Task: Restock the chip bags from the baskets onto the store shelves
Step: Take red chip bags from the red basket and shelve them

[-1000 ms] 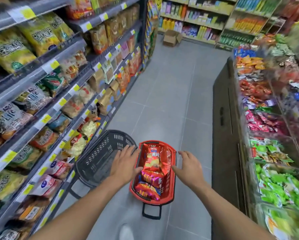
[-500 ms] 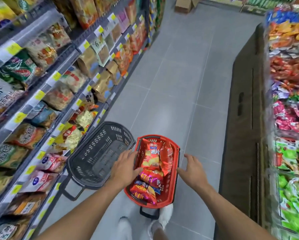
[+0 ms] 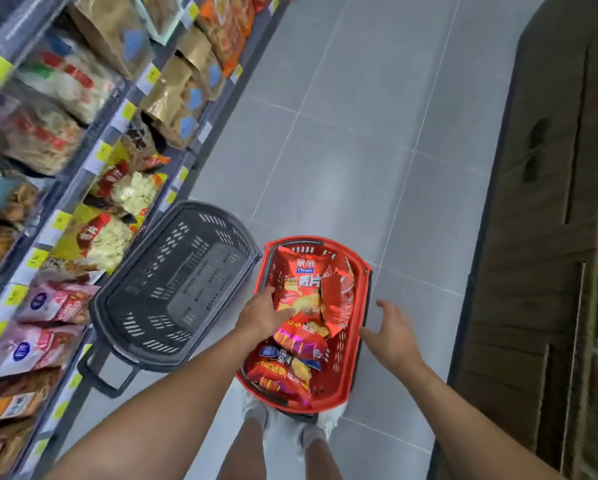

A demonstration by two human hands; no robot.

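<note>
A red basket (image 3: 356, 327) stands on the floor right in front of my feet and holds several chip bags. The top one is a red potato-chip bag (image 3: 302, 282); more red and purple bags (image 3: 297, 344) lie below it. My left hand (image 3: 264, 311) reaches into the basket, fingers extended and touching the left edge of the top bag. My right hand (image 3: 391, 329) hovers at the basket's right rim with fingers spread and nothing in it. The store shelves (image 3: 128, 109) with snack bags run along the left.
A dark grey basket (image 3: 173, 289) with nothing in it sits on the floor left of the red one, against the bottom shelf. A brown wooden display counter (image 3: 540, 237) lines the right side. Grey tiled aisle floor (image 3: 342, 133) stretches ahead.
The view has tilted down and closer to the baskets. My left hand has slid from the red basket's rim onto the top chip bag. My right hand stays beside the right rim.
</note>
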